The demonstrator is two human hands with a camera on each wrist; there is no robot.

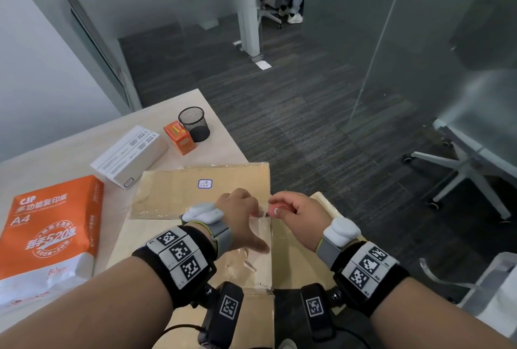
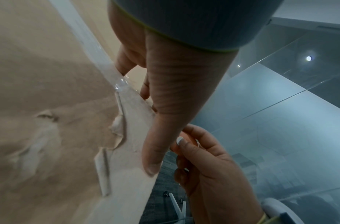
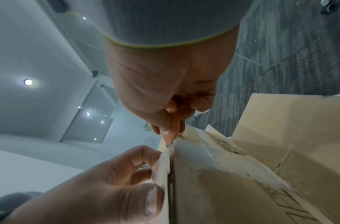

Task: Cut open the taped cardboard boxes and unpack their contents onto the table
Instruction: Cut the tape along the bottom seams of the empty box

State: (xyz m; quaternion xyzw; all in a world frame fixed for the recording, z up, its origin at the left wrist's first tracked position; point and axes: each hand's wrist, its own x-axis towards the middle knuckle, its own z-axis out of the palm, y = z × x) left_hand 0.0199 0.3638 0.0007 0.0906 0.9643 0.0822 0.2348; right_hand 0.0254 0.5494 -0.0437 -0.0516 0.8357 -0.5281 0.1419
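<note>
A brown cardboard box (image 1: 173, 189) sealed with clear tape (image 2: 92, 42) lies on the table's right end, in front of me. My left hand (image 1: 237, 214) rests on its top near the right edge, fingertips on the tape and thumb stretched along the lid. My right hand (image 1: 296, 214) grips a small pink cutter (image 1: 277, 205). In the right wrist view the cutter (image 3: 173, 127) has its tip at the taped corner seam of the box (image 3: 232, 181), just above my left hand (image 3: 107, 189).
On the table (image 1: 70, 150) to the left lie an orange ream of A4 paper (image 1: 50, 225), white flat boxes (image 1: 131, 155), a small orange box (image 1: 180, 137) and a black mesh pen cup (image 1: 194, 123). A cardboard flap (image 3: 289, 128) stands out on the right. An office chair (image 1: 461, 164) stands by the glass wall.
</note>
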